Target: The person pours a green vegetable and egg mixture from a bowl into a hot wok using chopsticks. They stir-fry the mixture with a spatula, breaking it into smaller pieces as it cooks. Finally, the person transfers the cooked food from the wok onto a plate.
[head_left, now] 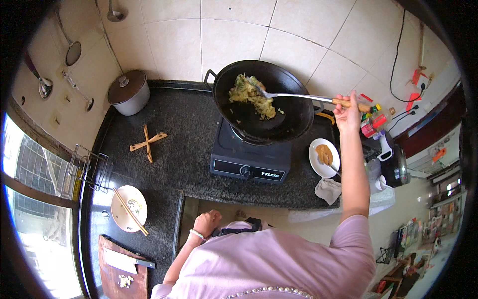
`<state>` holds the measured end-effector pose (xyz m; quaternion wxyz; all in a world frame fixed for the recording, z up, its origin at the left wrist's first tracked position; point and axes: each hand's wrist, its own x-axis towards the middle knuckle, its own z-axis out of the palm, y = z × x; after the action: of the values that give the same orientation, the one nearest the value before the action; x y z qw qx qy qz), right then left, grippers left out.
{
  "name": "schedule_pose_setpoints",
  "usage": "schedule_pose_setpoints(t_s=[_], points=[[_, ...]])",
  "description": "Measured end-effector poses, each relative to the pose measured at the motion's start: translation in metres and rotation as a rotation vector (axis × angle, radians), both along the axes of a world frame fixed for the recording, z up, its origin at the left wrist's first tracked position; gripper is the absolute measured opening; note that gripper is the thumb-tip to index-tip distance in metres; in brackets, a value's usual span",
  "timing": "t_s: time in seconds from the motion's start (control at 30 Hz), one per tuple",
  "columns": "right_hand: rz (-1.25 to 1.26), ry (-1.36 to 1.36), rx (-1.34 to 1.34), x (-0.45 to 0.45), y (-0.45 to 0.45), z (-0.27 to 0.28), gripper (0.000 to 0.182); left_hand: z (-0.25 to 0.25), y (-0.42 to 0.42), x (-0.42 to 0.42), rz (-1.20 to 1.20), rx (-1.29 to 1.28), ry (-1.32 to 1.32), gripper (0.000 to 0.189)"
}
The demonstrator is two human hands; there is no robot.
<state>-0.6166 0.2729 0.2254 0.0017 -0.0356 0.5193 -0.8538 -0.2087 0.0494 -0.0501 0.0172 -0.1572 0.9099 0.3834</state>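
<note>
My right hand grips the wooden handle of a metal wok spatula. Its blade rests among the chopped greenish-yellow food in a black two-handled wok. The wok sits tilted on a black single-burner gas stove with a front knob. Close to my waist, before the counter's front edge, my left hand has curled fingers; its palm side is hidden and no held object shows. Below my right forearm lies a white oval dish of brown paste, with a spoon in it.
Left are a lidded pot, a crossed wooden trivet, a wire rack and a bowl with chopsticks across it. A cleaver and minced garlic lie on a cutting board. Right are a cloth and bottles.
</note>
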Motion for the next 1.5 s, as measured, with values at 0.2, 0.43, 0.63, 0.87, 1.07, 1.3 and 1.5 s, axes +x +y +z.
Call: schedule_pose_setpoints(t_s=[0.2, 0.43, 0.63, 0.87, 1.07, 1.3, 1.5], points=[[0.079, 0.422, 0.464, 0.036, -0.006, 0.049, 0.033, -0.007, 0.002, 0.007, -0.005, 0.036, 0.012, 0.019], [0.196, 0.484, 0.802, 0.045, -0.032, 0.061, 0.030, -0.009, 0.002, 0.002, -0.004, 0.052, 0.015, 0.019], [0.404, 0.699, 0.765, 0.073, -0.051, 0.036, 0.021, -0.005, 0.001, 0.002, 0.023, 0.036, 0.013, 0.018], [0.352, 0.646, 0.857, 0.040, -0.018, 0.070, 0.013, 0.001, 0.000, 0.008, 0.065, 0.072, -0.030, 0.017], [0.148, -0.011, 0.293, -0.056, 0.018, -0.028, 0.020, -0.007, -0.002, 0.007, 0.050, 0.034, 0.010, 0.017], [0.552, 0.382, 0.306, -0.014, -0.011, 0.007, 0.019, -0.004, -0.003, 0.003, 0.010, -0.008, 0.010, 0.018], [0.508, 0.619, 0.579, -0.001, 0.001, 0.082, 0.016, -0.008, -0.002, 0.007, 0.041, 0.022, -0.001, 0.018]])
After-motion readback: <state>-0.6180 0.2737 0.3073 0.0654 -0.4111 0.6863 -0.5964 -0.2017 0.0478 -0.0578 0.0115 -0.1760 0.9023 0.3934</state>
